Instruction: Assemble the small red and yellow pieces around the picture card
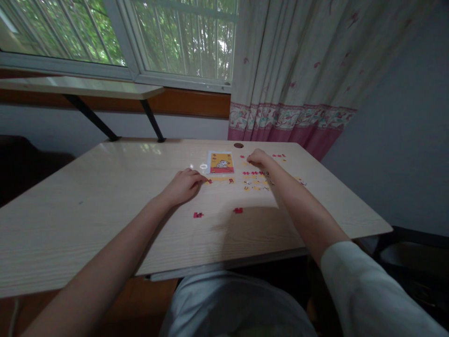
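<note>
My left hand (187, 186) rests on the table with its fingers drawn together, the index fingertip on a small puzzle piece (209, 181) at the left end of a joined yellow strip (220, 179). A red and dark piece (231, 180) ends that strip on the right. Farther back, my right hand (258, 158) points its pinched fingers down among loose pieces; what lies between the fingertips is mostly hidden. Rows of red puzzle pieces (252, 173) and yellow and white pieces (255, 182) lie below it, partly covered by my right forearm.
A picture card (220, 163) with a white animal on yellow and red lies behind the strip. Nearer me are two separate red pieces (198, 215) (238, 210). More pieces (279, 155) lie at the back right. A raised shelf (105, 87) stands at the back left, beside a cable hole (238, 145).
</note>
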Demonstrator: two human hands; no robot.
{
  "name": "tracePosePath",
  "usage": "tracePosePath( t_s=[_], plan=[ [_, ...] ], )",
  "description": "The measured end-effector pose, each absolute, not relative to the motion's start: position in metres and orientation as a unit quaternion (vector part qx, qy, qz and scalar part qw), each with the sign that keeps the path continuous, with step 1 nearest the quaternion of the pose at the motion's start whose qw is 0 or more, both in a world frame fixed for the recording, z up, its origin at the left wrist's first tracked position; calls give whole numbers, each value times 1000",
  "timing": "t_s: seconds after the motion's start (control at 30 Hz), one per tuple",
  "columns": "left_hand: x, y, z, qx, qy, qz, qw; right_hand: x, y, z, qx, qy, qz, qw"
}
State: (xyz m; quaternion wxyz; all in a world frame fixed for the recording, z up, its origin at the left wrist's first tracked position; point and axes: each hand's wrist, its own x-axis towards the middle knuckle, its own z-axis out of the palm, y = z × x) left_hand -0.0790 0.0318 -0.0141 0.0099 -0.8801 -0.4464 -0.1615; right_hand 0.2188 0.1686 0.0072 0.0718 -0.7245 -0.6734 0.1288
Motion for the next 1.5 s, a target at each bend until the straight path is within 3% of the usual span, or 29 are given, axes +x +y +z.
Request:
tracePosePath(
  t_s=[0.2,0.33,0.53,0.9,1.2,1.4,1.5],
  plan=[
    [-79,31,-13,-879,-446,-166,12,217,158,7,-701,-686,143,130],
    [-77,29,-8,-879,-437,-191,-3,214,140,9,-642,-709,170,236],
    [-57,22,7,-848,-430,-285,-122,209,95,14,-463,-707,391,364],
    [-9,27,32,-790,-464,-306,-258,189,42,-3,-373,-527,619,447],
    [0,18,17,-735,-470,-348,-344,186,41,-9,-371,-607,561,422],
    [3,16,11,-676,-436,-429,-411,184,37,-12,-372,-633,462,498],
    [3,17,9,-636,-439,-471,-425,182,33,-14,-395,-648,431,488]
  ],
)
